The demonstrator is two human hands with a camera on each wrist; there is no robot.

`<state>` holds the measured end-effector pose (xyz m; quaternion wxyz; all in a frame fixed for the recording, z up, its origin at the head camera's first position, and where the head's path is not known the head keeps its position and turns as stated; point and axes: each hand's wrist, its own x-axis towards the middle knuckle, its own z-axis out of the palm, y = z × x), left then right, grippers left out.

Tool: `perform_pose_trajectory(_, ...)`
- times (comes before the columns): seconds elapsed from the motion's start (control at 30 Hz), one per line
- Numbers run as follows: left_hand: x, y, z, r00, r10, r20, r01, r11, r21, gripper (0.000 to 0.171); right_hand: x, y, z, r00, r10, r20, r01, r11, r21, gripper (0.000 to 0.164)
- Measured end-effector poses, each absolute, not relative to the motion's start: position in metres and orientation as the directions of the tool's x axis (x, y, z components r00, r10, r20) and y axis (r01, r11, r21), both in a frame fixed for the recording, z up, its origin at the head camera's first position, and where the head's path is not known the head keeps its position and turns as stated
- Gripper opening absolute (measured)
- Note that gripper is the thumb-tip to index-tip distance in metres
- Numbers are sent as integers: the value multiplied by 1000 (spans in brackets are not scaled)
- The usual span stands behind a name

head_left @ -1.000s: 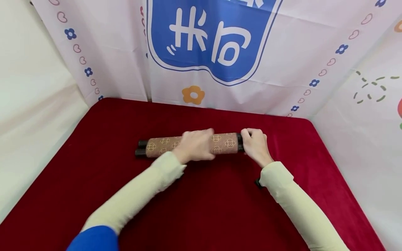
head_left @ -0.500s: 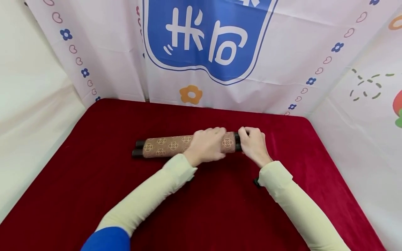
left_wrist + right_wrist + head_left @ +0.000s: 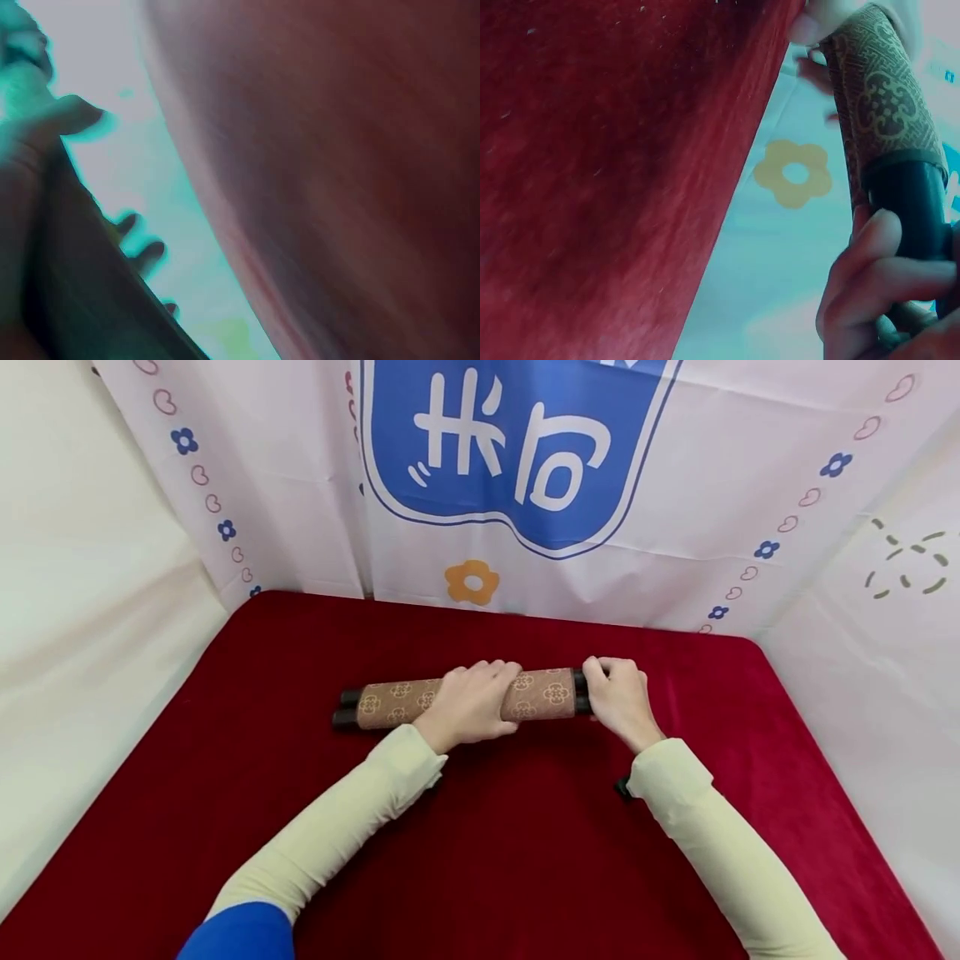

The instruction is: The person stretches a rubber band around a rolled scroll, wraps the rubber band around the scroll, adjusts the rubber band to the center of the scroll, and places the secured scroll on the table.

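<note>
A rolled scroll (image 3: 543, 693) in brown brocade with gold flower motifs lies crosswise in front of me, close over the red cloth. Paired black rod ends (image 3: 347, 718) stick out on the left, with another pair on the right. My left hand (image 3: 468, 703) wraps over the scroll's middle, thumb on the near side. At the right end, my right hand (image 3: 618, 700) grips the black rods with curled fingers. The right wrist view shows those fingers (image 3: 862, 292) around a glossy black rod end (image 3: 907, 199). The left wrist view is dim, with the scroll (image 3: 112, 277) dark along the lower left.
Red velvety cloth (image 3: 495, 843) covers the table. Pale fabric walls enclose it at the back and sides; the back one (image 3: 300, 552) carries a blue emblem (image 3: 517, 452) and an orange flower (image 3: 472, 582). A small dark object (image 3: 622, 788) shows beside the right cuff.
My left hand slid right along the scroll, then back left to its middle. My right hand has kept its grip on the rods at the right end. The head view has shifted slightly.
</note>
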<state>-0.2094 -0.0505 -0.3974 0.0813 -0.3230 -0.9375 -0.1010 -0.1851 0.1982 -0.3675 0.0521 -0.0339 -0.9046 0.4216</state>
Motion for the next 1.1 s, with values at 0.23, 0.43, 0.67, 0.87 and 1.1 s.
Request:
perform_pose_trajectory(0.23,-221,-113,-415,-812,580,71,580,786,213,69,-190,214,-373,-996,81,-36,81,661,-746,47)
perform_pose_trajectory(0.43,-231,-131,-411,-790,611,-48,561,753,346,75,-193,233,-373,-984,78,-162,172,662,-730,56)
perform_pose_trajectory(0.67,-242,-119,-402,-866,484,-126,388,809,441,76,-197,241,-376,-949,-96,-300,175,633,-754,65)
perform_pose_trajectory(0.87,-261,-111,-399,-892,429,-145,333,838,432,73,-196,241,-370,-936,-143,-322,142,681,-718,82)
perform_pose_trajectory(1.1,-276,-108,-400,-892,414,-180,312,854,417,72,-186,230,-364,-950,-185,-251,-4,811,-585,89)
